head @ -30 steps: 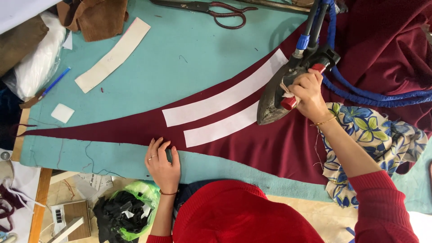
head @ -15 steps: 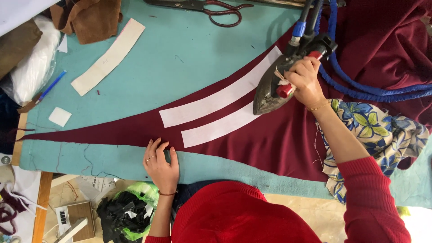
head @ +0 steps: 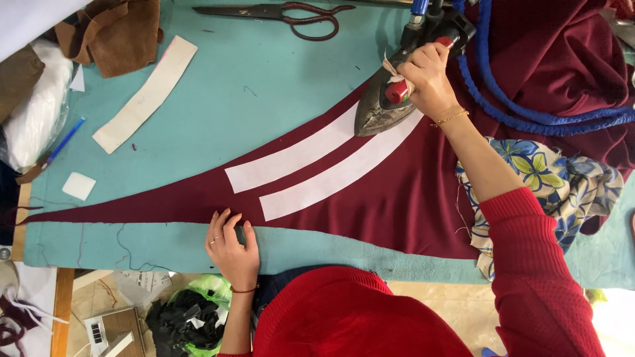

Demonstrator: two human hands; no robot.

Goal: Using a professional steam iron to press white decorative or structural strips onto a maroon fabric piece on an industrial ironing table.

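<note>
- Maroon fabric (head: pixel 397 198) lies flat on the teal tabletop (head: pixel 264 86), tapering to a narrow point at the left edge and widening toward the right, where it bunches up in folds.
- At far left, a white bundle (head: pixel 36 119) and a blue pen (head: pixel 66 140) sit near the tabletop edge, with a small white square (head: pixel 79 186) just below them.
- Brown leather pieces (head: pixel 116 33) lie at upper left; a long cream strip (head: pixel 145 94) rests beside them, tilted.
- Left hand (head: pixel 231 248) lies open, palm down, fingers spread on the lower edge of the maroon fabric, pressing it flat.
- Two white strips (head: pixel 311 168) lie side by side on the fabric, running diagonally up to the right.
- Scissors (head: pixel 278 13) with dark red handles lie at the top of the tabletop, well apart from the fabric.
- Iron (head: pixel 380 109) rests sole-down on the upper end of the white strips, its tip pointing down-left.
- Right hand (head: pixel 426 79) is closed around the iron's red handle.
- Blue hose (head: pixel 529 112) runs from the iron across the bunched fabric to the right.
- Floral cloth (head: pixel 562 185) lies under the right forearm, beside the maroon fabric.
</note>
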